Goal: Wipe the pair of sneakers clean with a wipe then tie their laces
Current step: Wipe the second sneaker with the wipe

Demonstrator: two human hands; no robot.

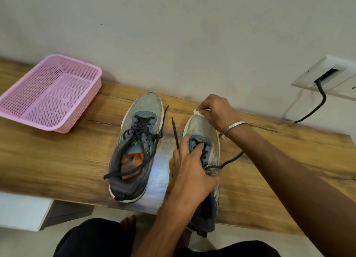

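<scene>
We see two grey sneakers lying side by side on a wooden bench (269,160), toes pointing to the far wall. Our left hand (192,168) grips the right sneaker (204,129) over its tongue, thumb on the left side and fingers curled into the lacing, steadying it. Our right hand (213,110) pinches a small white wipe (198,112) and presses it against the toe of that same sneaker; a metal bangle (234,126) sits on that wrist. The dark laces (175,131) of this sneaker are untied, one end trailing left between the two sneakers, the other looping off to the right across the wood. The left sneaker (140,141) stands apart from both hands, its laces loose too, with one end draped over the heel opening. At the far left of the bench rests a pink plastic basket (81,71). On the wall to the far right, a black cable (319,102) leaves a white socket plate (312,73).
</scene>
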